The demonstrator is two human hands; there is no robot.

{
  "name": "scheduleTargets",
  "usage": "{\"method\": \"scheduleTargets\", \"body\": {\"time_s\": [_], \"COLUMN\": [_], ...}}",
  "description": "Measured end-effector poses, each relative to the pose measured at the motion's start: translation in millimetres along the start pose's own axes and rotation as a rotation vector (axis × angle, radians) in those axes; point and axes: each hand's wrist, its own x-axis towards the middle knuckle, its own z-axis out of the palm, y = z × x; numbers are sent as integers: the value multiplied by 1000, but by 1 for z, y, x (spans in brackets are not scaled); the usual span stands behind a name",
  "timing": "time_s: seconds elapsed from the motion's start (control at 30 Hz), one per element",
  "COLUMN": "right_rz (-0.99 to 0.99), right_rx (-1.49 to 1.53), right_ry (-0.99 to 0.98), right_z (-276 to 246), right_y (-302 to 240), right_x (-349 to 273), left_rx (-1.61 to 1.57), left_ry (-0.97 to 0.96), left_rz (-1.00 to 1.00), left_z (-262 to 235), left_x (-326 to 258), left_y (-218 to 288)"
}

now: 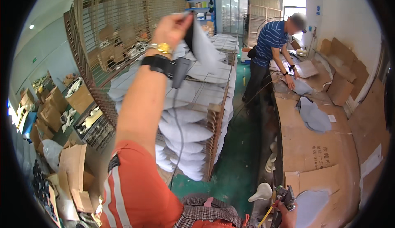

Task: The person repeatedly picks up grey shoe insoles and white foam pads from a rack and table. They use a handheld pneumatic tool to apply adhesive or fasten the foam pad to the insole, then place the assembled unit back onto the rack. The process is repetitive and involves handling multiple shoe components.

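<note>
My left hand (169, 31) is raised at the end of an outstretched arm, fingers pinched on the upper edge of a light-grey cut sheet (204, 49) with a black side. That sheet hangs over a rack (217, 125) whose wire shelves carry several more grey pieces. Low on the right, my right hand (288, 216) is closed around a metal spray gun (284, 197) joined to a yellow hose (266, 215). Beside the gun, a grey cut piece (313, 206) lies flat on the cardboard-covered table (304, 150). A white saddle-shaped part (261, 192) sits left of the gun.
Across the table's far part leans a co-worker (269, 43) in a striped shirt, hands on a grey piece. Another grey piece (313, 115) lies between us. Empty wire shelves (131, 18) tilt up above the rack. Cardboard boxes (74, 170) crowd the left side.
</note>
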Motion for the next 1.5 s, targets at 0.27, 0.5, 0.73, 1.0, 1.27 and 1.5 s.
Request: {"method": "scheduleTargets", "body": {"time_s": [0.27,0.5,0.73,1.0,1.27,1.5], "right_rz": [-168,-154,-263,-238,-192,-201], "right_rx": [-7,-110,-66,125,239,294], "right_ry": [48,-102,161,822,1041,955], "right_z": [49,51,-15,-125,-114,-86], "right_y": [8,10,20,71,91,89], "right_x": [22,35,-16,-167,-228,-240], "left_rx": [273,328,425,1009,1030,1175], "left_ry": [85,821,856,-15,-457,-793], "left_rz": [383,342,-211,-1579,-1384,-1442], "left_z": [-181,-294,-479,-315,-177,-162], "left_x": [-31,-192,-370,-467,-471,-484], "left_y": [126,103,-83,-355,-488,-516]}}
